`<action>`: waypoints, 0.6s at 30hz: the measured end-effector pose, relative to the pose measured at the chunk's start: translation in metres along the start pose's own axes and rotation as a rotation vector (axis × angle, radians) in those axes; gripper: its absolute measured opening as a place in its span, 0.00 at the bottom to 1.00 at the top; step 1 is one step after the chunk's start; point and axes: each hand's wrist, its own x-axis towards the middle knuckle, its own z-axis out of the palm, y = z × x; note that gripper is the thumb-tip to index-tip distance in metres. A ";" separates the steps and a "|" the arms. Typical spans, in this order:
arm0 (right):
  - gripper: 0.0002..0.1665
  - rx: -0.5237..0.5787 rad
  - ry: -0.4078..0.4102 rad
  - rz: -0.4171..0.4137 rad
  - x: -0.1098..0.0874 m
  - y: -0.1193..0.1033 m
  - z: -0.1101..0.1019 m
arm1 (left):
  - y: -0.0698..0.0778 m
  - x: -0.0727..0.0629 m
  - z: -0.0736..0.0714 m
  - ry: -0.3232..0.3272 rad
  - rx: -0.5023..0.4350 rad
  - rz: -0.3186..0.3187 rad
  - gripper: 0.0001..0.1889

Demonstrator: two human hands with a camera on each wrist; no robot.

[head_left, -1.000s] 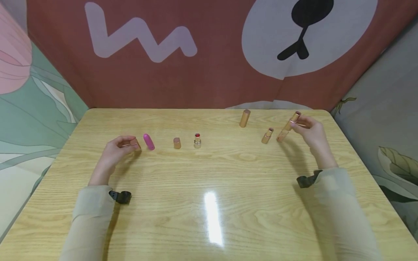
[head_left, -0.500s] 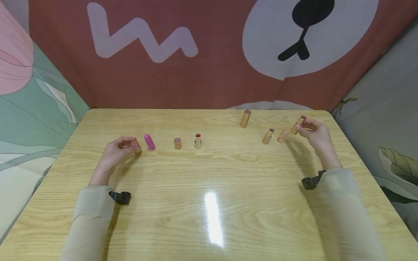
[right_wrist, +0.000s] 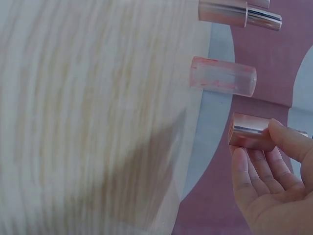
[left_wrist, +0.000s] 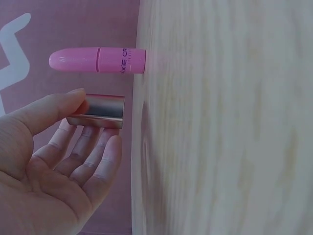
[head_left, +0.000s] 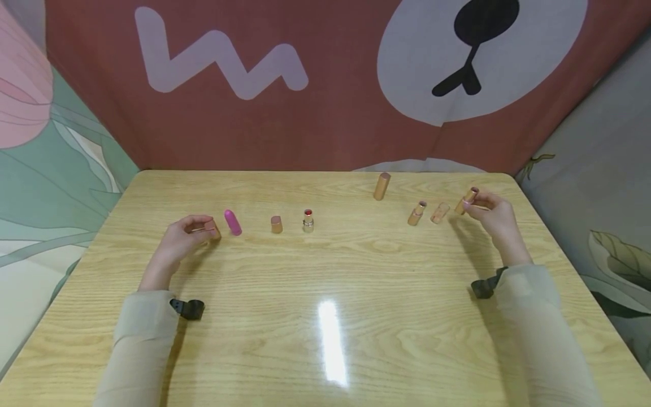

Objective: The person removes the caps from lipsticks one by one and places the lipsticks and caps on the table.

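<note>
My left hand [head_left: 178, 240] pinches a short rose-gold lipstick cap [left_wrist: 105, 111] between thumb and fingers, close over the table at the left. Beside it stands a bright pink lipstick tube [left_wrist: 98, 60] with lettering on its base. At the far right my right hand [head_left: 497, 223] holds a rose-gold lipstick [right_wrist: 252, 131], thumb on one side and fingers below. Its narrower end is partly hidden by the thumb in the right wrist view. Just left of that lipstick stands a clear, pink-tinted cap [right_wrist: 222, 76], and past it an uncapped gold lipstick [head_left: 417, 213].
In the middle stand a short gold cap [head_left: 276, 224] and a red lipstick [head_left: 308, 221] in a clear base. A taller gold tube [head_left: 382, 186] is near the back edge of the wooden table [head_left: 285, 316]. A reddish-brown cloth [head_left: 335, 113] hangs behind.
The lipstick in my right hand has come away from the clear cap, moving right and down to the table. The clear cap stays standing. My left hand has hardly moved.
</note>
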 end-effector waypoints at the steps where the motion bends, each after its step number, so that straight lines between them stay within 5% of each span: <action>1: 0.15 -0.002 0.001 0.001 0.000 0.000 0.000 | 0.000 0.000 0.000 0.000 0.002 0.002 0.29; 18: 0.32 -0.068 -0.035 0.058 0.003 0.016 0.000 | -0.004 -0.001 -0.001 0.004 0.001 0.005 0.29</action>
